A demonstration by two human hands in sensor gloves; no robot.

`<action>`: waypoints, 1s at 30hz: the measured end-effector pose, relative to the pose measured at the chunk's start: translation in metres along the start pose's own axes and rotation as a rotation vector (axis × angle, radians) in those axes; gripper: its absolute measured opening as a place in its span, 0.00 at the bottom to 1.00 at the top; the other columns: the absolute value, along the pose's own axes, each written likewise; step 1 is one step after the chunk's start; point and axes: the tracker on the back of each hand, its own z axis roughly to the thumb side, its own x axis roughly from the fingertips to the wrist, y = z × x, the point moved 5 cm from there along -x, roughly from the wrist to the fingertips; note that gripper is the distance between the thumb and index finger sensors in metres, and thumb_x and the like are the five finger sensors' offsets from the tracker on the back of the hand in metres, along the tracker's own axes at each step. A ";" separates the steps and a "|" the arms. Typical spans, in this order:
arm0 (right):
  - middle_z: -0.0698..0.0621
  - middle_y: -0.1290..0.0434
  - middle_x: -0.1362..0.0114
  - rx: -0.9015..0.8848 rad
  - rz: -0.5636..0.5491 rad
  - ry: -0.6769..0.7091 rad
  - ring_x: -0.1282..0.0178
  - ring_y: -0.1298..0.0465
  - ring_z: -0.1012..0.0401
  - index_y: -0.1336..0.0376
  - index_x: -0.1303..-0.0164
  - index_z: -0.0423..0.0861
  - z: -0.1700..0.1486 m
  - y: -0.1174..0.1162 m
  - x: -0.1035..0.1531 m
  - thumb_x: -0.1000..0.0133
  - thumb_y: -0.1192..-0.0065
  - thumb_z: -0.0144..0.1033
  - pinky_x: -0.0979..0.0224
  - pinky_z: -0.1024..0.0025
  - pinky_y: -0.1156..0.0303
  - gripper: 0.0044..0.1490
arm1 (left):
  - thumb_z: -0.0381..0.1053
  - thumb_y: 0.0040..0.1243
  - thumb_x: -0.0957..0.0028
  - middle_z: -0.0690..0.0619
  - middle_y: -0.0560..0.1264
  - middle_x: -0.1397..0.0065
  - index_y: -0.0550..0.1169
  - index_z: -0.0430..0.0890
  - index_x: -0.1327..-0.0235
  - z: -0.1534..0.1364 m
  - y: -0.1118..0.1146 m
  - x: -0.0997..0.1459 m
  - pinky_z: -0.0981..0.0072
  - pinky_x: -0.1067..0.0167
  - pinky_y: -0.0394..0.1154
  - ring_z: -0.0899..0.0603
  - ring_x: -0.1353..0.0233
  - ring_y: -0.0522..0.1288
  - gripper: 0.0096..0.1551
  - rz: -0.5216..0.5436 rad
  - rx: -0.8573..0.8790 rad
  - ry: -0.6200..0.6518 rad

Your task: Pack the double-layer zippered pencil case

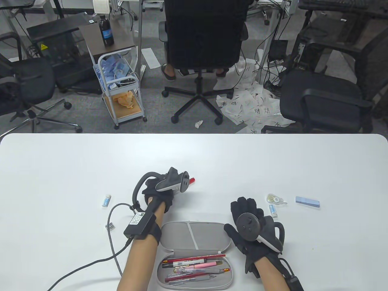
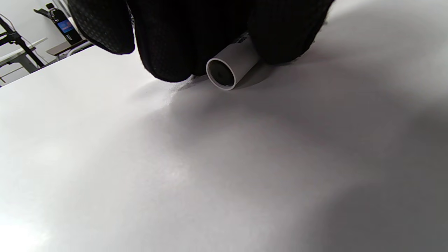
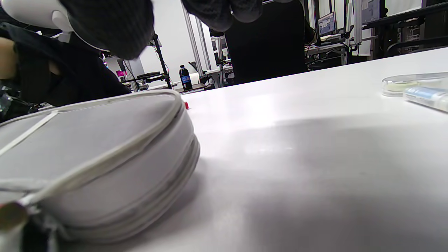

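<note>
White desk [image 1: 60, 169] fills the near view, and the grey pencil case [image 1: 194, 239] lies open at its near edge, pens inside. Right hand [image 1: 253, 227] rests flat beside it (fingers straight). Left hand [image 1: 160, 188], farther out, grips a white red-capped tube [image 2: 232, 64].

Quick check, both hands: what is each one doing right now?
Left hand: grips a white cylindrical item with a red tip on the table.
Right hand: open, holding nothing, beside the open pencil case.
</note>
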 end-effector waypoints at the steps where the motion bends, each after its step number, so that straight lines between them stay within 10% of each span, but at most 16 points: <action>1: 0.39 0.57 0.12 -0.004 -0.005 0.000 0.18 0.60 0.41 0.54 0.18 0.42 0.000 0.001 0.000 0.42 0.46 0.55 0.24 0.42 0.58 0.49 | 0.55 0.67 0.43 0.44 0.80 0.34 0.78 0.44 0.31 0.000 0.000 0.001 0.35 0.32 0.74 0.38 0.37 0.82 0.29 0.002 -0.014 0.006; 9: 0.39 0.57 0.12 -0.008 0.005 -0.006 0.18 0.60 0.41 0.54 0.17 0.41 -0.002 0.000 -0.001 0.42 0.46 0.55 0.24 0.42 0.58 0.49 | 0.56 0.70 0.46 0.44 0.82 0.38 0.80 0.43 0.34 -0.024 -0.015 0.037 0.37 0.35 0.76 0.39 0.41 0.83 0.30 0.110 0.097 0.091; 16: 0.39 0.57 0.12 0.000 0.011 -0.003 0.18 0.60 0.41 0.54 0.18 0.41 -0.001 0.000 0.000 0.42 0.46 0.55 0.24 0.42 0.58 0.49 | 0.56 0.72 0.46 0.43 0.82 0.39 0.81 0.44 0.34 -0.002 -0.041 0.141 0.38 0.36 0.75 0.39 0.44 0.82 0.30 0.303 0.152 0.386; 20: 0.39 0.57 0.12 0.007 0.007 0.003 0.18 0.60 0.41 0.54 0.17 0.42 0.001 0.001 0.000 0.42 0.46 0.55 0.24 0.42 0.58 0.49 | 0.57 0.72 0.46 0.44 0.82 0.39 0.81 0.45 0.34 0.045 -0.021 0.191 0.40 0.37 0.76 0.41 0.46 0.82 0.30 0.322 0.075 0.525; 30: 0.39 0.57 0.12 0.059 0.007 0.024 0.18 0.60 0.41 0.54 0.17 0.42 0.008 0.000 0.001 0.42 0.46 0.55 0.24 0.42 0.58 0.48 | 0.57 0.70 0.45 0.43 0.82 0.41 0.81 0.43 0.35 0.096 0.030 0.213 0.40 0.39 0.77 0.41 0.48 0.82 0.29 0.339 -0.082 0.573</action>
